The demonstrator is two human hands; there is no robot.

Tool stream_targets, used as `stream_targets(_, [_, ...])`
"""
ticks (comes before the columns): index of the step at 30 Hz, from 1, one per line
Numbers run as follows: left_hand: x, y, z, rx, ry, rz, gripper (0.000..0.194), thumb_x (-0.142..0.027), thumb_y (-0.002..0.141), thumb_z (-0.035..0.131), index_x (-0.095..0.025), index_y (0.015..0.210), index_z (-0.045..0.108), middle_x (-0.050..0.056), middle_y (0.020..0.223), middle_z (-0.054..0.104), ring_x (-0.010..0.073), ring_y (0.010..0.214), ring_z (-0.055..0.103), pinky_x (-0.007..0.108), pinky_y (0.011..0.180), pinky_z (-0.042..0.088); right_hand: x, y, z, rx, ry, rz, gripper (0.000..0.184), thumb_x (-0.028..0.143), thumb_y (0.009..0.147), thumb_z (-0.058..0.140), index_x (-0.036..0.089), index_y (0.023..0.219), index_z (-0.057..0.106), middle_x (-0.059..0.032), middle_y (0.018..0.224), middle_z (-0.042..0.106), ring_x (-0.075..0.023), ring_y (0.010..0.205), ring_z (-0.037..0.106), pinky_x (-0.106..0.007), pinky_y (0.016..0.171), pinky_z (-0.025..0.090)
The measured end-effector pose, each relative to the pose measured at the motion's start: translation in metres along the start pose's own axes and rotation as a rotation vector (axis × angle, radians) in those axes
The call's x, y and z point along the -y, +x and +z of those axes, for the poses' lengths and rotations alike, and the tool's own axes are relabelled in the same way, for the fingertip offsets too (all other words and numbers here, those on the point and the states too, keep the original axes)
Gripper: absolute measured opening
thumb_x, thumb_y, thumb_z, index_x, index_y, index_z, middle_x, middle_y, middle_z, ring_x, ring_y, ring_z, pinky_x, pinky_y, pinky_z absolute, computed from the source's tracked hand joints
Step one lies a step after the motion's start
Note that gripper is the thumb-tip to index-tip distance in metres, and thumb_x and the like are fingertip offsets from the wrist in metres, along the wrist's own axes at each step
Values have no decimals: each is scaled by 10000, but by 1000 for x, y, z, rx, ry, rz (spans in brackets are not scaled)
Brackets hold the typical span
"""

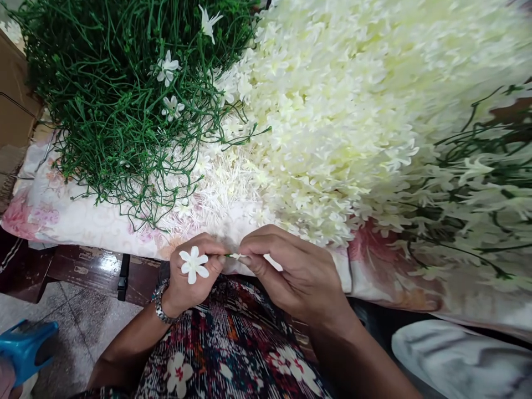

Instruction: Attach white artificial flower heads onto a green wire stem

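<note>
My left hand (178, 289) is closed in a pinch on a thin green artificial stem (227, 255). A white artificial flower (194, 265) with several petals shows over its fingers. My right hand (297, 271) pinches a small white flower piece (236, 256) at the stem's tip, between thumb and forefinger. The two pinches nearly meet in front of my body; the fingers hide much of the small piece. Beyond my hands lies a heap of white-yellow artificial flowers (328, 116). A pile of green plastic stems (112, 100) is at the upper left.
A floral cloth (95, 221) covers the work surface. Flowered green stems (477, 221) lie at the right. A cardboard box (16, 94) stands at the far left, a blue plastic stool (29, 346) on the floor. Light patterned fabric (457, 354) is at the lower right.
</note>
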State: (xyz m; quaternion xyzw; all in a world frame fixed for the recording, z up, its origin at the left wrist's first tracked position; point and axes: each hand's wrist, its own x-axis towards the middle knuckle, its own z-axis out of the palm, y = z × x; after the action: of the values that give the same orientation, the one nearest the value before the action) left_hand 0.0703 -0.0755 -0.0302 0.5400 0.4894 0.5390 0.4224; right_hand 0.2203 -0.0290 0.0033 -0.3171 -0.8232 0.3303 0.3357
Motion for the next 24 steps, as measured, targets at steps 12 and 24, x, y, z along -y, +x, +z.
stream_targets(12, [3, 2, 2, 12, 126, 40, 84, -84, 732, 500, -149, 724, 554, -11, 621, 485, 84, 561, 451, 218, 522, 358, -4, 0, 2, 67, -170, -51, 78, 86, 769, 474, 149, 793, 513, -40, 710, 552, -108, 681, 503, -230, 599, 436])
stream_targets(24, [1, 5, 5, 2, 121, -23, 90, -89, 719, 489, -147, 676, 543, -18, 579, 460, 79, 520, 424, 212, 493, 338, -13, -3, 11, 31, -86, -14, 81, 89, 771, 466, 163, 795, 488, -26, 699, 534, -100, 656, 495, -231, 565, 433])
